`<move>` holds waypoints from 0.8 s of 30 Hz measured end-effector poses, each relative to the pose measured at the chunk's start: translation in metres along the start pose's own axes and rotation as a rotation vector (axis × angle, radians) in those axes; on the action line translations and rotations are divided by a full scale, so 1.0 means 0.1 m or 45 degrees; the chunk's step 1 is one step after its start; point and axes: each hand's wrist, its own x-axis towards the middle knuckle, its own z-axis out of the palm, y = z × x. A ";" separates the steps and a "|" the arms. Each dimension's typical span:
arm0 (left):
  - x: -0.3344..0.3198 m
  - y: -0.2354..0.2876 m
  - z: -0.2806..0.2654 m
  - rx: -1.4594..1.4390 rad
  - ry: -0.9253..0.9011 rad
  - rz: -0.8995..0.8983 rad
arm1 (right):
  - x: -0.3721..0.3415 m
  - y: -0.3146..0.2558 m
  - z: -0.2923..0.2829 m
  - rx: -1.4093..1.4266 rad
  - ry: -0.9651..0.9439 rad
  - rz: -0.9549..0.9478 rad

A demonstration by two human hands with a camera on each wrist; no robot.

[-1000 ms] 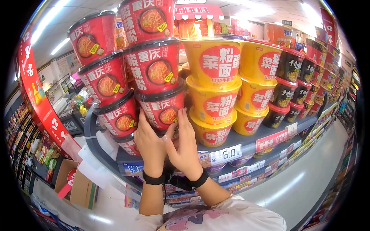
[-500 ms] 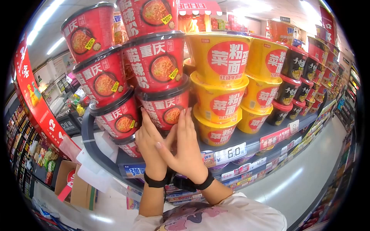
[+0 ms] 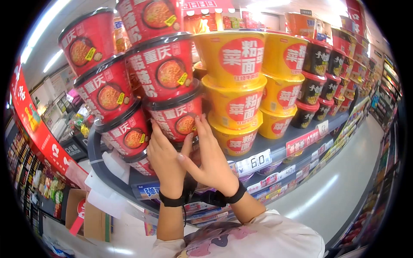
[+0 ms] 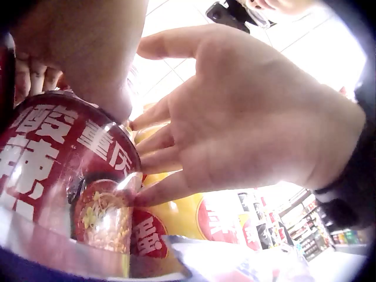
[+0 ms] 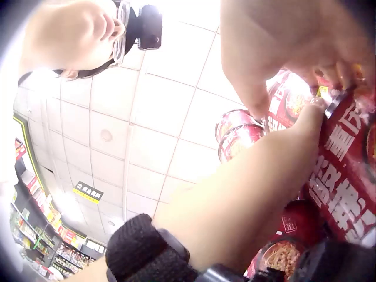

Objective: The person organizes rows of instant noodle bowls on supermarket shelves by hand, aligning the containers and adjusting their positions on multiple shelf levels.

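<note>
i have the left hand (image 3: pixel 164 164) and right hand (image 3: pixel 212 167), fingers mostly straight, touching opposite sides of a red, round, black-lidded noodle cup (image 3: pixel 171 116)

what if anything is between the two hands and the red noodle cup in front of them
Nothing visible: the left hand and right hand touch the red noodle cup from both sides. Another red cup is stacked directly on top of it.

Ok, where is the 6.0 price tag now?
In the head view, the 6.0 price tag sits on the shelf's front edge, just right of the right hand and below the left yellow tub stack.
</note>
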 end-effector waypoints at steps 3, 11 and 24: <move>-0.01 0.05 -0.02 -0.041 -0.027 -0.024 | 0.00 0.03 -0.06 0.101 -0.058 0.020; -0.06 -0.01 -0.12 -0.302 -0.130 -0.115 | -0.04 0.09 -0.26 0.095 -0.167 -0.076; -0.02 -0.53 -1.13 -0.444 0.032 -0.600 | -0.82 0.59 -1.17 -0.280 -0.229 -0.376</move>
